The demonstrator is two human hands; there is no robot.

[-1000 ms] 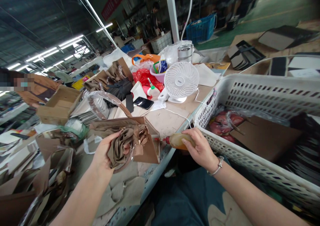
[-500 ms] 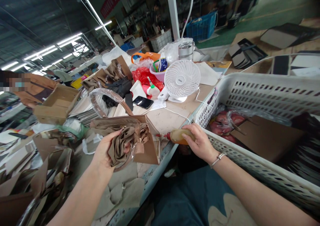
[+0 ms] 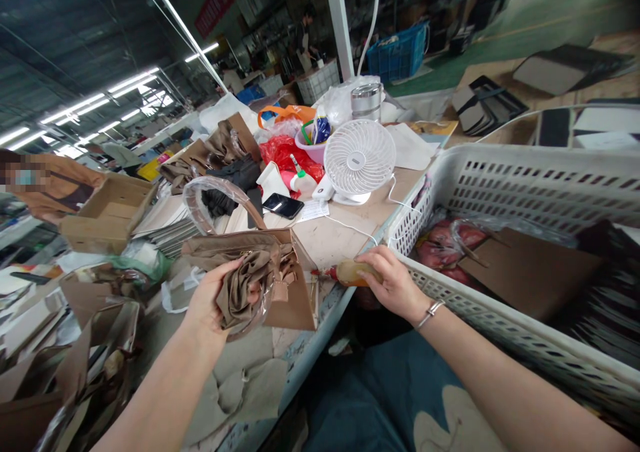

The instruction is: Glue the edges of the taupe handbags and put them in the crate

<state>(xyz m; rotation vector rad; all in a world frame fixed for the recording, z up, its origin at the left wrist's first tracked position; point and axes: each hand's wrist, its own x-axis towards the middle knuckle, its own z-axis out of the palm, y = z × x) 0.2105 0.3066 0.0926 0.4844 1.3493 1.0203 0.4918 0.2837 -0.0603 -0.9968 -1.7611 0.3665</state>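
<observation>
My left hand (image 3: 213,299) grips the bunched brown fabric lining of a brown handbag (image 3: 295,292), which lies on its side on the workbench. Its plastic-wrapped handle (image 3: 200,202) arches up at the back. In my right hand (image 3: 395,282) is a squeeze bottle (image 3: 353,273) of yellowish glue, held level with the fingers wrapped round it. The bottle's red nozzle points left at the edge of the bag's side panel, close to it; whether the tip touches I cannot tell.
A white fan (image 3: 359,159), a phone (image 3: 283,205) and a green-tipped bottle (image 3: 301,180) stand behind the bag. To the right is a white plastic basket (image 3: 500,292). Unfinished brown bag pieces (image 3: 95,345) pile up at left. A person (image 3: 55,179) is beside a cardboard box (image 3: 107,215).
The right hand and bottle have shifted slightly left, along the bag's side edge. My left hand keeps its grip on the lining. The whole view has turned slightly.
</observation>
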